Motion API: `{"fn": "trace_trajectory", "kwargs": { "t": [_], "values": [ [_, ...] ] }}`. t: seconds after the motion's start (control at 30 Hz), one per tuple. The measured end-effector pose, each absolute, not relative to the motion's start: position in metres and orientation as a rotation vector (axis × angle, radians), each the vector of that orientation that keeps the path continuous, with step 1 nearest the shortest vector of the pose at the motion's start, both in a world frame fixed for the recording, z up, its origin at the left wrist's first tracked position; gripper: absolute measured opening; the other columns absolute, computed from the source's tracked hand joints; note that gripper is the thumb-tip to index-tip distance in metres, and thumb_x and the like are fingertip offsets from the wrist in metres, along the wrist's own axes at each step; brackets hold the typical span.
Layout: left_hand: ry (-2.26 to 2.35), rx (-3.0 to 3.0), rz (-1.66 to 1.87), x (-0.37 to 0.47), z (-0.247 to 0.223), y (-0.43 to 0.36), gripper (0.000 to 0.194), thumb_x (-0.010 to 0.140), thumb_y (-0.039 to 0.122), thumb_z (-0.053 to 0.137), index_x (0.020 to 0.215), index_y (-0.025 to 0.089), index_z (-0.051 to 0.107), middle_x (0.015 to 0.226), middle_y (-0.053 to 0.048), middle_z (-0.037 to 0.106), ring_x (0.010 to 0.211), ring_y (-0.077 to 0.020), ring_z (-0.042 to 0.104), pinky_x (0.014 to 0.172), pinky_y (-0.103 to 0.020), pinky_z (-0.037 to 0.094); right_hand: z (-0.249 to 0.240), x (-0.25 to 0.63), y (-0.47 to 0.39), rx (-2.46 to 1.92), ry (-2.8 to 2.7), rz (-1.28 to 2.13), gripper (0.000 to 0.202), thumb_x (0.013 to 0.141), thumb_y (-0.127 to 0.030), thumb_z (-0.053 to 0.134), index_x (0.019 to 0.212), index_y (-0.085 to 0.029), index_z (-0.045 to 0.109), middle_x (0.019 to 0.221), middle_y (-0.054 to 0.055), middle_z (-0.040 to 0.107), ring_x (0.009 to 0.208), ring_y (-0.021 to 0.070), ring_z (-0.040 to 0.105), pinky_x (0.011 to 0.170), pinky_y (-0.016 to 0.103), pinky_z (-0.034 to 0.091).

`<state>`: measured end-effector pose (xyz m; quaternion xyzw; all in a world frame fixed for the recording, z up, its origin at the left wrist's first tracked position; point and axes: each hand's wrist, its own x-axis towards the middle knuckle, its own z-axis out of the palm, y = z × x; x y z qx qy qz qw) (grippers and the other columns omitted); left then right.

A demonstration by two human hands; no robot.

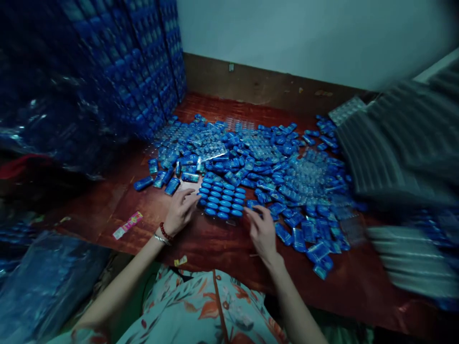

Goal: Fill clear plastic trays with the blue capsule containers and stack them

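Observation:
A clear plastic tray (pixel 221 198) filled with rows of glossy blue oval pieces sits low over the red-brown table, between my two hands. My left hand (pixel 181 210), with a red bead bracelet and a silver bangle at the wrist, has its fingers closed at the tray's left edge. At the right edge, the bent thumb and fingers of my right hand (pixel 262 229) pinch the tray near its front corner. Behind the tray spreads a heap of small blue wrapped packs (pixel 233 160). Empty clear trays (pixel 310 167) lie on and among these packs.
Tall stacks of filled blue trays (pixel 143 71) stand at the left, beside clear plastic wrapping (pixel 46 114). Stacked clear trays (pixel 390 138) lean in from the right. A pink strip (pixel 127 225) and a yellow scrap (pixel 180 261) lie on the table (pixel 211 243) near its front edge.

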<state>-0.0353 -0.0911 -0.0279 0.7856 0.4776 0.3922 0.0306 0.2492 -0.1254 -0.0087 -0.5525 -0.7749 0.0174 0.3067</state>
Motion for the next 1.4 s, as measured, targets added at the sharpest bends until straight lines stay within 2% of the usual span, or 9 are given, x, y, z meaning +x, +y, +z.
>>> {"fn": "trace_trajectory", "kwargs": {
  "t": [0.1, 0.2, 0.33, 0.47, 0.67, 0.87, 1.03, 1.2, 1.4],
  "values": [
    [1.903, 2.107, 1.269, -0.053, -0.029, -0.079, 0.024, 0.09, 0.023, 0.046, 0.112, 0.017, 0.055, 0.108, -0.012, 0.052, 0.101, -0.0218, 0.052, 0.088, -0.037, 0.046, -0.014, 0.271, -0.105, -1.626, -2.211, 0.033, 0.044, 0.084, -0.006, 0.039, 0.123, -0.019, 0.055, 0.111, 0.012, 0.057, 0.097, 0.0239, 0.054, 0.078, 0.037, 0.047],
    [2.247, 1.947, 0.933, -0.069, -0.023, -0.061, 0.033, 0.087, 0.032, 0.052, 0.112, 0.011, 0.053, 0.105, -0.015, 0.054, 0.102, -0.0278, 0.052, 0.089, -0.042, 0.045, -0.015, 0.271, -0.082, -1.765, -2.554, 0.008, 0.053, 0.078, -0.002, 0.045, 0.128, -0.019, 0.05, 0.114, 0.014, 0.057, 0.096, 0.0272, 0.054, 0.07, 0.036, 0.046],
    [2.261, 1.969, 0.263, -0.073, -0.01, -0.046, 0.036, 0.086, 0.031, 0.052, 0.115, 0.012, 0.052, 0.11, -0.017, 0.054, 0.096, -0.0294, 0.057, 0.078, -0.038, 0.048, -0.005, 0.257, -0.076, -1.79, -2.798, 0.019, 0.045, 0.073, -0.005, 0.052, 0.117, -0.014, 0.057, 0.096, 0.016, 0.06, 0.09, 0.028, 0.055, 0.067, 0.034, 0.045],
    [2.107, 1.921, 0.03, -0.082, -0.007, -0.054, 0.047, 0.084, 0.033, 0.054, 0.128, 0.02, 0.043, 0.115, -0.015, 0.052, 0.086, -0.026, 0.063, 0.069, -0.033, 0.048, 0.01, 0.269, -0.1, -1.758, -2.488, 0.197, 0.04, 0.08, -0.015, 0.046, 0.12, -0.015, 0.051, 0.1, 0.013, 0.062, 0.09, 0.0242, 0.059, 0.072, 0.032, 0.047],
    [1.784, 1.74, 0.634, -0.096, -0.005, -0.099, 0.035, 0.077, 0.044, 0.062, 0.1, 0.018, 0.056, 0.088, -0.004, 0.062, 0.074, -0.018, 0.06, 0.067, -0.028, 0.047, 0.025, 0.284, -0.156, -1.639, -1.932, 0.757, 0.03, 0.089, -0.033, 0.048, 0.116, -0.021, 0.049, 0.099, 0.006, 0.066, 0.08, 0.018, 0.064, 0.069, 0.028, 0.051],
    [1.553, 1.41, 1.129, -0.048, 0.001, -0.125, 0.024, 0.079, 0.036, 0.062, 0.092, 0.017, 0.057, 0.082, -0.002, 0.065, 0.073, -0.015, 0.062, 0.068, -0.026, 0.051, 0.0, 0.248, -0.157, -1.33, -1.938, 0.559, 0.023, 0.089, -0.017, 0.047, 0.108, -0.023, 0.058, 0.099, 0.006, 0.063, 0.092, 0.0179, 0.062, 0.081, 0.032, 0.051],
    [1.563, 1.614, 1.183, -0.031, -0.009, -0.125, 0.018, 0.085, 0.029, 0.053, 0.098, 0.018, 0.06, 0.09, -0.004, 0.067, 0.081, -0.0151, 0.064, 0.076, -0.027, 0.052, -0.003, 0.248, -0.139, -1.243, -2.225, 0.534, 0.038, 0.089, -0.009, 0.037, 0.119, -0.024, 0.056, 0.103, 0.009, 0.059, 0.093, 0.0184, 0.061, 0.078, 0.031, 0.052],
    [1.663, 1.534, 1.151, -0.041, -0.019, -0.128, 0.025, 0.083, 0.035, 0.058, 0.1, 0.017, 0.059, 0.089, -0.005, 0.067, 0.082, -0.0173, 0.065, 0.075, -0.029, 0.054, 0.009, 0.254, -0.129, -1.271, -2.193, 0.737, 0.031, 0.089, -0.013, 0.045, 0.115, -0.024, 0.057, 0.087, 0.004, 0.057, 0.079, 0.0165, 0.06, 0.07, 0.028, 0.051],
    [1.686, 1.323, 1.185, -0.043, -0.021, -0.131, 0.037, 0.077, 0.042, 0.063, 0.104, 0.016, 0.061, 0.104, -0.008, 0.066, 0.095, -0.0208, 0.063, 0.085, -0.034, 0.052, 0.014, 0.25, -0.132, -1.374, -2.276, 0.677, 0.03, 0.089, -0.011, 0.041, 0.111, -0.02, 0.059, 0.086, 0.005, 0.056, 0.074, 0.0152, 0.059, 0.065, 0.025, 0.048]
  ]
}}
